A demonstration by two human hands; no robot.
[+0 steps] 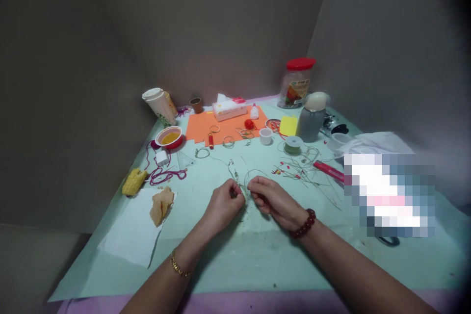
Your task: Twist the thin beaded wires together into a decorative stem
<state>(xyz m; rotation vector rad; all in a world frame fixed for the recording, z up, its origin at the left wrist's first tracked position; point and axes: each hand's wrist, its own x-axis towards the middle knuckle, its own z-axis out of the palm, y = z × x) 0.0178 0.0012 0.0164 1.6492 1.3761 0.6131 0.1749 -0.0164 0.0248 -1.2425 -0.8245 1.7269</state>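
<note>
My left hand (224, 206) and my right hand (272, 201) meet low over the pale green table cover (221, 265), fingertips almost touching. Both pinch a thin green wire (253, 172) that loops up and away from the fingers. The left wrist wears a gold bracelet, the right wrist a dark red bead bracelet. More loose wire pieces with small red bits (298, 169) lie just right of the hands. A green wire spool (293, 143) sits behind them.
An orange sheet (228, 125) at the back holds a tissue box (228, 107), wire rings and a red thread spool. A red-lidded jar (296, 83), grey bottle (311, 117), red bowl (170, 137), cup (160, 105), purple cord (165, 174), white paper with food (162, 203).
</note>
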